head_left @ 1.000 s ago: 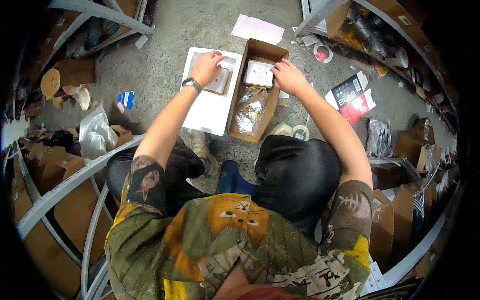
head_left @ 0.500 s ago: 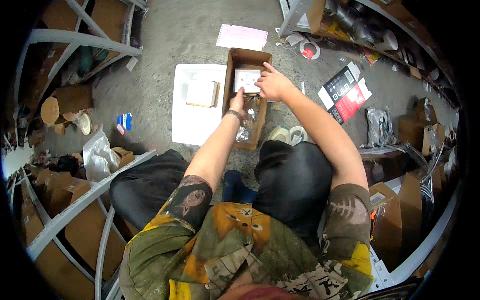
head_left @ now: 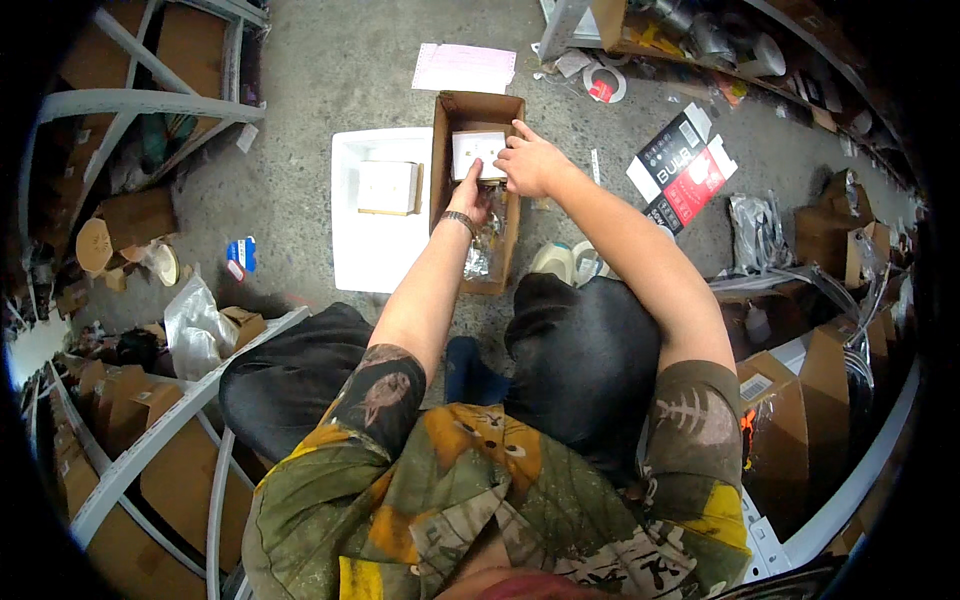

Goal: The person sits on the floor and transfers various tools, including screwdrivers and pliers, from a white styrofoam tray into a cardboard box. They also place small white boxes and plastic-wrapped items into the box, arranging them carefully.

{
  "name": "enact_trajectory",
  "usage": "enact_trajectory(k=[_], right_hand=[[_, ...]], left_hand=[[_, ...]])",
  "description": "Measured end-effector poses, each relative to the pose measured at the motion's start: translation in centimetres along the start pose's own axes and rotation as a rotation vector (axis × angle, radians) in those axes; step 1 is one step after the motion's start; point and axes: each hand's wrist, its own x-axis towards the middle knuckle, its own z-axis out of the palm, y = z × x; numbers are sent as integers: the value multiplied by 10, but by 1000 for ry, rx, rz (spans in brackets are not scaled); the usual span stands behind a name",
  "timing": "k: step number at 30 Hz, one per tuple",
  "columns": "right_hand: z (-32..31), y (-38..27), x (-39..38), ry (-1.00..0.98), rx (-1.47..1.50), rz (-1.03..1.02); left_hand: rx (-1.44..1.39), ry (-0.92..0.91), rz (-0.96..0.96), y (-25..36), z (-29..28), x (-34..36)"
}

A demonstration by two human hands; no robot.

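Note:
A long, narrow open cardboard box (head_left: 512, 225) stands on the floor in front of me. At its far end lies a white square panel (head_left: 474, 150) with small gold-coloured marks, on a brown layer. My left hand (head_left: 470, 197) reaches into the box and grips the panel's near edge, thumb on top, lower fingers hidden. My right hand (head_left: 532, 165) comes over the box's right wall; its index finger stretches forward and other fingertips touch the panel's right edge. Crumpled clear plastic (head_left: 480, 258) fills the near end. Beside the box, a white foam tray (head_left: 385, 255) holds another white square stack (head_left: 387, 187).
A pink paper sheet (head_left: 463, 68) lies beyond the box. To the right are a flattened black, red and white carton (head_left: 683, 170), a tape roll (head_left: 604, 84) and a silvery plastic bag (head_left: 757, 232). Metal shelving (head_left: 150, 105) with cardboard boxes flanks both sides.
The whole scene has shifted slightly left in view. My left thumb lies a little further over the panel, and my right hand stays at its right edge.

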Motion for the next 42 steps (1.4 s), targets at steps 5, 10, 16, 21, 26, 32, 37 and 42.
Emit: enact_trajectory(k=[5, 10, 16, 21, 26, 32, 37, 42], right_hand=[[-5, -3, 1, -8, 21, 17], [16, 4, 3, 352, 213, 99], [-12, 20, 15, 414, 618, 189], [-65, 34, 6, 39, 1437, 229], [-122, 16, -6, -209, 1690, 75], [-114, 12, 5, -172, 1665, 103], [-60, 37, 12, -133, 1348, 250], [-23, 39, 9, 71, 950, 205]], left_hand=[[-72, -106, 20, 6, 2, -5], [-197, -141, 141, 15, 27, -27], [-4, 6, 410, 13, 45, -71], [176, -97, 522, 42, 54, -180], [217, -79, 638, 93, 28, -235], [758, -34, 590, 182, -67, -289], [1464, -127, 249, 207, -141, -279], [1411, -58, 130, 169, -160, -242]])
